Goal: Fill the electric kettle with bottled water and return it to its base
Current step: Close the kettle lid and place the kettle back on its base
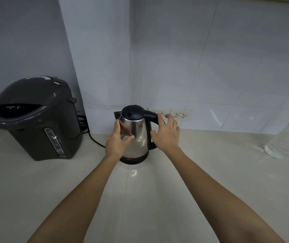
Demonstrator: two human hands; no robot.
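Observation:
A stainless steel electric kettle with a black lid and black handle stands upright on its black base, near the back of the pale counter. Its lid is down. My left hand lies against the kettle's left side, fingers spread on the metal. My right hand hovers with fingers apart just right of the black handle, not clearly closed around it. A clear plastic water bottle with a blue-printed label stands at the far right edge of the view.
A large dark grey hot-water dispenser stands at the left, its black cord trailing across the counter toward the kettle. Two wall sockets sit low on the tiled wall behind the kettle. Bare counter stretches in front.

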